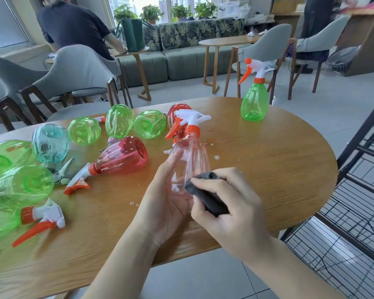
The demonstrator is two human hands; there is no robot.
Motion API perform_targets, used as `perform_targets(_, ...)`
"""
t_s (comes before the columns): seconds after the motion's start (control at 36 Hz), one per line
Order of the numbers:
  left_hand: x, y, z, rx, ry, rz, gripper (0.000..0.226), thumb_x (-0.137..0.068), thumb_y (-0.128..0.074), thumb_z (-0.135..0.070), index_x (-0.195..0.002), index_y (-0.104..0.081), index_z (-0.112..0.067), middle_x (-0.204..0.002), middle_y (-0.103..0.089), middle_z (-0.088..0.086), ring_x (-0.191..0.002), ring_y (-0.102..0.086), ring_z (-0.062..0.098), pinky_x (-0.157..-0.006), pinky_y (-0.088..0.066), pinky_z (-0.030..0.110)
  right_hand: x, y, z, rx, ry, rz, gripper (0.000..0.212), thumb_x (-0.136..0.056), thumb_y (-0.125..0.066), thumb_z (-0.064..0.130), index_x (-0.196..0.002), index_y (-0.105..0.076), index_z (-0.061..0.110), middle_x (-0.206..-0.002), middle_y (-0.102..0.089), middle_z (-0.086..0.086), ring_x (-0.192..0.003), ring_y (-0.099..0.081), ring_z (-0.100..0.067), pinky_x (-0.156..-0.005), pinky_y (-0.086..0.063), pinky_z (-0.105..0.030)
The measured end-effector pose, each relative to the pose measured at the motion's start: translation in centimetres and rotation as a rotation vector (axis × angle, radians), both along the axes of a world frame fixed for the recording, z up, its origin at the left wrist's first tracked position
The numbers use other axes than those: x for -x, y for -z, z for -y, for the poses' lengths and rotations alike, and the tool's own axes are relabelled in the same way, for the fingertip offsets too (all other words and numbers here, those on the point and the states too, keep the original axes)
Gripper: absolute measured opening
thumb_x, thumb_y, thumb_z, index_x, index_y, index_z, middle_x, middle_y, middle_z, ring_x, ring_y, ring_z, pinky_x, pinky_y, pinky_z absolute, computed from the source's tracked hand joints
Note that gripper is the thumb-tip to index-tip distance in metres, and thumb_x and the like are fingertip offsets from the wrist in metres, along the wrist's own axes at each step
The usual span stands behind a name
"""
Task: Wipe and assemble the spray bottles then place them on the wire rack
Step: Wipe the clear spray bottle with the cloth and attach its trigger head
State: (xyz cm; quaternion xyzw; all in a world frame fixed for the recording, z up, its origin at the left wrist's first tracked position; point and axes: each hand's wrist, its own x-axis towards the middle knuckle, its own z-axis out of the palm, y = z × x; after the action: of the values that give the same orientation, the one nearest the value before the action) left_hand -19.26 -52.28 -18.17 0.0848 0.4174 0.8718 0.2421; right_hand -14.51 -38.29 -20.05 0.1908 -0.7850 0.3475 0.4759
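My left hand (164, 197) holds a clear pale-pink spray bottle (191, 156) upright over the wooden table (268, 169); the bottle has its white and orange trigger head (188, 121) screwed on. My right hand (229, 203) grips a dark grey cloth (205, 190) and presses it against the bottle's lower right side. A green assembled bottle (254, 100) stands alone at the table's far right. The black wire rack (358, 203) is to the right of the table.
Several green, red and teal bottles lie on the table's left half, among them a red bottle (121, 157) and a teal bottle (50, 143). Small water drops (134, 203) dot the wood. Grey chairs (78, 70) and two people are beyond the table.
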Motion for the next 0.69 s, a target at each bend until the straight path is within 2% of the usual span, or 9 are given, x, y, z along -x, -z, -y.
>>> perform_targets(0.06, 0.1, 0.0, 0.1, 0.064, -0.014, 0.001, 0.048, -0.099, -0.059, -0.048, -0.12, -0.075, -0.008, -0.115, -0.07, 0.022, -0.107, -0.069, 0.033, -0.1, -0.055, 0.041, 0.1, -0.2, 0.2, -0.057, 0.04, -0.018, 0.015, -0.091, -0.071, 0.015, -0.1, -0.08, 0.008, -0.098, -0.069, -0.008, -0.087, -0.065, -0.022, -0.076, -0.053, -0.042)
perform_targets(0.11, 0.2, -0.1, 0.2, 0.103, -0.025, 0.019, 0.075, -0.098, -0.067, -0.05, -0.151, -0.044, -0.002, -0.147, -0.051, 0.033, -0.137, -0.052, 0.045, -0.117, -0.041, 0.052, 0.2, -0.4, 0.6, -0.096, 0.08, -0.026, 0.015, -0.091, -0.072, 0.015, -0.102, -0.081, 0.011, -0.097, -0.069, -0.009, -0.087, -0.063, -0.022, -0.077, -0.052, -0.041)
perform_targets(0.17, 0.3, 0.0, 0.1, 0.077, -0.016, 0.038, 0.09, -0.093, -0.074, -0.052, -0.156, -0.034, -0.003, -0.154, -0.04, 0.034, -0.144, -0.042, 0.047, -0.121, -0.034, 0.056, 0.2, -0.3, 1.0, -0.129, 0.103, -0.034, 0.014, -0.09, -0.072, 0.015, -0.102, -0.082, 0.013, -0.096, -0.069, -0.009, -0.087, -0.063, -0.024, -0.079, -0.05, -0.04)
perform_targets(0.28, 0.3, 0.6, 0.4, 0.052, -0.054, 0.011, 0.078, -0.1, -0.062, -0.054, -0.151, -0.04, 0.0, -0.126, -0.054, 0.025, -0.116, -0.059, 0.037, -0.1, -0.056, 0.043, 0.0, 0.3, 1.2, -0.262, 0.113, -0.072, 0.014, -0.089, -0.073, 0.016, -0.099, -0.082, 0.017, -0.094, -0.069, -0.006, -0.09, -0.059, -0.024, -0.082, -0.045, -0.034)
perform_targets(0.36, -0.1, 0.2, 0.3, -0.036, 0.041, 0.052, 0.062, -0.103, -0.045, -0.055, -0.116, -0.07, 0.0, -0.099, -0.07, 0.017, -0.087, -0.073, 0.026, -0.076, -0.061, 0.032, 0.2, 0.5, 0.6, -0.291, 0.12, -0.096, 0.013, -0.089, -0.073, 0.017, -0.098, -0.083, 0.018, -0.094, -0.071, -0.005, -0.093, -0.057, -0.022, -0.081, -0.046, -0.034)
perform_targets(0.42, 0.0, -0.1, 0.3, -0.103, 0.052, 0.055, 0.057, -0.098, -0.049, -0.055, -0.11, -0.075, -0.006, -0.098, -0.071, 0.014, -0.087, -0.073, 0.024, -0.077, -0.062, 0.033, 0.3, 0.4, 0.0, -0.281, 0.122, -0.109, 0.013, -0.088, -0.074, 0.016, -0.097, -0.083, 0.017, -0.094, -0.071, -0.006, -0.091, -0.058, -0.023, -0.078, -0.049, -0.037)
perform_targets(0.47, 0.3, 0.1, 0.5, -0.099, 0.0, 0.044, 0.054, -0.096, -0.056, -0.054, -0.12, -0.07, -0.007, -0.104, -0.07, 0.013, -0.09, -0.072, 0.023, -0.081, -0.062, 0.034, 0.3, 0.3, -0.5, -0.254, 0.115, -0.115, 0.012, -0.087, -0.075, 0.014, -0.096, -0.083, 0.015, -0.093, -0.071, -0.007, -0.087, -0.061, -0.025, -0.075, -0.051, -0.04)
perform_targets(0.58, 0.3, 0.0, 0.4, -0.091, -0.001, -0.004, 0.051, -0.093, -0.06, -0.045, -0.126, -0.063, -0.006, -0.104, -0.073, 0.016, -0.087, -0.074, 0.025, -0.072, -0.062, 0.035, 0.4, -0.1, -1.3, -0.15, 0.071, -0.097, 0.013, -0.091, -0.072, 0.013, -0.1, -0.082, 0.009, -0.095, -0.069, -0.01, -0.088, -0.062, -0.028, -0.077, -0.054, -0.042)
perform_targets(0.69, 0.3, 0.0, 0.4, -0.088, 0.093, -0.023, 0.059, -0.089, -0.066, -0.048, -0.131, -0.066, -0.006, -0.124, -0.069, 0.019, -0.105, -0.069, 0.03, -0.086, -0.061, 0.046, 1.0, -0.7, -1.6, -0.025, 0.028, -0.028, 0.018, -0.095, -0.068, 0.014, -0.108, -0.079, 0.006, -0.101, -0.066, -0.012, -0.092, -0.062, -0.03, -0.083, -0.054, -0.04)
